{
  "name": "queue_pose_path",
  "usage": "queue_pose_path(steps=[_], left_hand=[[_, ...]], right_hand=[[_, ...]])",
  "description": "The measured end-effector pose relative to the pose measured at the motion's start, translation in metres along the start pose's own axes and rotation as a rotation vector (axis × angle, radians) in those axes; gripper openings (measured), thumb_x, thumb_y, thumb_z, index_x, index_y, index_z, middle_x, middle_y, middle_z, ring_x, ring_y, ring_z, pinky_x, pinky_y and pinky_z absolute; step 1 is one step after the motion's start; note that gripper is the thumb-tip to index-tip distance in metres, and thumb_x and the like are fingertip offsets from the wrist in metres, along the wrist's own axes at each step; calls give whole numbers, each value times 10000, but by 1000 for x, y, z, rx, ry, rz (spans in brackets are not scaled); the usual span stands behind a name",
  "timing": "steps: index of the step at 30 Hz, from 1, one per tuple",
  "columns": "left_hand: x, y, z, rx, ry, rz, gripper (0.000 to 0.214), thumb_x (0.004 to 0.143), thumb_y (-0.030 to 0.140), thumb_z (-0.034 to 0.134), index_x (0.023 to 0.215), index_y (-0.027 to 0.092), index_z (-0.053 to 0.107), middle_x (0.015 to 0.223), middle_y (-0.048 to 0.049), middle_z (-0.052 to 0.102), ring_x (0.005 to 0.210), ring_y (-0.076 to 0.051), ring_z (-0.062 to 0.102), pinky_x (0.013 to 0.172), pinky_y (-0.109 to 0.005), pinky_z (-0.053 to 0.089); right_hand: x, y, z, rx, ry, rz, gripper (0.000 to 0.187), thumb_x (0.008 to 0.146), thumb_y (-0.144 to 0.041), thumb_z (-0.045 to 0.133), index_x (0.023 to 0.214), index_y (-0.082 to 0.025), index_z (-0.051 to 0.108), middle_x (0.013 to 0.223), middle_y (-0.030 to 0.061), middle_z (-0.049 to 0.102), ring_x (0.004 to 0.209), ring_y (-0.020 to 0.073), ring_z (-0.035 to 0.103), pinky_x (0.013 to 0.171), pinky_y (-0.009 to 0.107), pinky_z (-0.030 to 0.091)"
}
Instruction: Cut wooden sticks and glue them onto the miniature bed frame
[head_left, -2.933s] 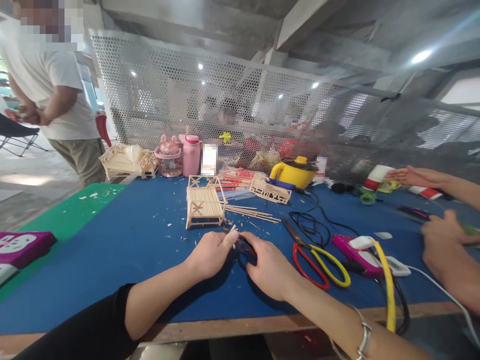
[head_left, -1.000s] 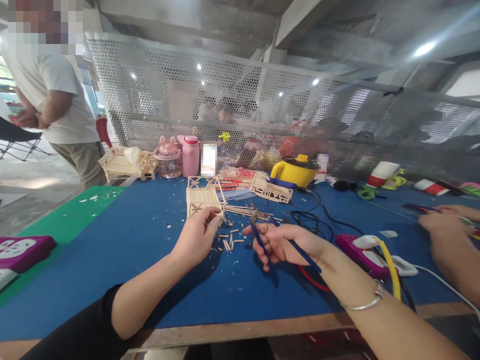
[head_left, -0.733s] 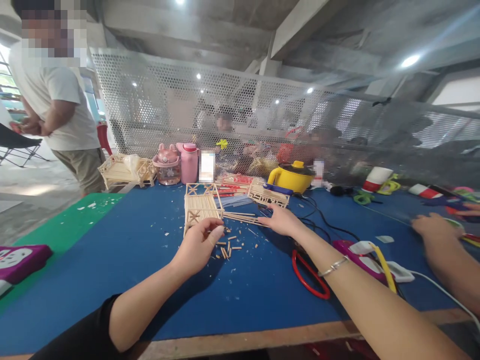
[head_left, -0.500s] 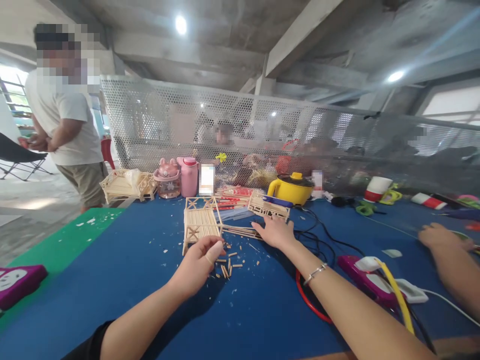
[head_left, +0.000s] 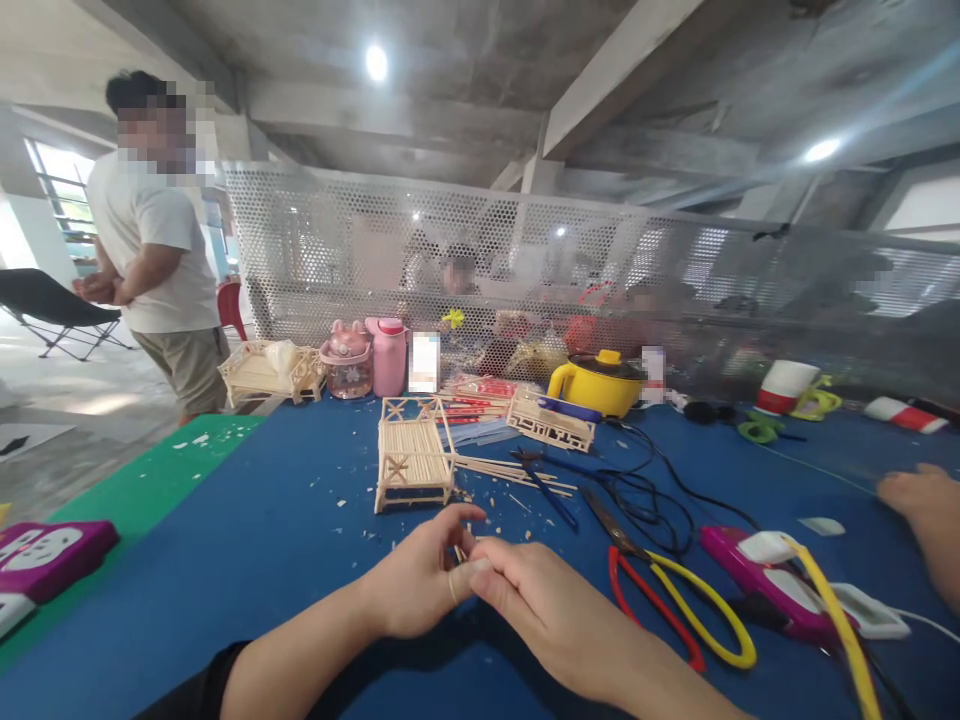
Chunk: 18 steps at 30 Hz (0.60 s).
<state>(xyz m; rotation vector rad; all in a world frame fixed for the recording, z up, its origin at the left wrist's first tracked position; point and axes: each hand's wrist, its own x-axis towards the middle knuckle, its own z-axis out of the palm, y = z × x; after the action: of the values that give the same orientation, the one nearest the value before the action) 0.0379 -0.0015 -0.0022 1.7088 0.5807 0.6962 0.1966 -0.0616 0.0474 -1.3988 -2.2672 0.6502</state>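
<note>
My left hand [head_left: 416, 580] and my right hand [head_left: 544, 605] meet fingertip to fingertip above the table's near part. Both have curled, pinching fingers, and whatever lies between them is hidden. Just beyond them stands a small wooden stick model [head_left: 414, 450] with a slatted floor and crossed end panels. Thin wooden sticks [head_left: 502, 468] lie to its right, partly under blue-handled pliers [head_left: 555, 488]. Scissors [head_left: 637, 550] with one red and one yellow handle lie open beside my right hand. Small wood offcuts are scattered near my fingers.
Another stick model [head_left: 551, 418], a yellow pot [head_left: 607, 385] and pink bottles [head_left: 388, 360] stand at the back. Black cable [head_left: 652, 490] and a purple power strip [head_left: 772, 585] lie right. Another person's hand [head_left: 919, 510] rests far right; a person [head_left: 154, 240] stands left.
My right hand has come back from the sticks and small model to join my left hand, uncovering the pliers and scissors. My left hand has moved slightly nearer. The view has shifted a little.
</note>
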Motion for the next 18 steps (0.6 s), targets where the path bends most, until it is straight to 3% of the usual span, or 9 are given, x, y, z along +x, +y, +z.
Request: queue_pose_path(steps=[4,9,15,18], left_hand=[[-4,4,7,124,-84,-12,469,748,356,618,1159,173,487,840,7,528,569,-64,394,540,-208,346],[-5,13,7,120,-119,1,502,678,319,687,1134,198,516,847,25,521,549,-48,359,495,-181,305],[-4,12,7,-27,-245,-27,491,663,432,697,1052,161,571,673,55,457,522,-50,350,487,-178,288],[-3,9,4,-44,-273,-46,458,684,534,635,888,124,637,601,46,467,519,-61,380,500,-186,311]], right_hand=[[-16,12,1,-57,-94,59,379,904,-494,360,701,-186,449,670,-28,496,601,98,404,541,233,256],[-24,17,5,123,-195,104,537,825,-670,320,596,-184,306,574,-55,234,528,84,215,452,233,164],[-33,8,14,142,-52,71,567,825,-676,304,555,-179,342,557,-26,348,567,104,319,510,237,246],[-42,8,6,183,8,78,539,882,-588,274,534,-186,367,534,-2,429,581,128,394,556,252,311]])
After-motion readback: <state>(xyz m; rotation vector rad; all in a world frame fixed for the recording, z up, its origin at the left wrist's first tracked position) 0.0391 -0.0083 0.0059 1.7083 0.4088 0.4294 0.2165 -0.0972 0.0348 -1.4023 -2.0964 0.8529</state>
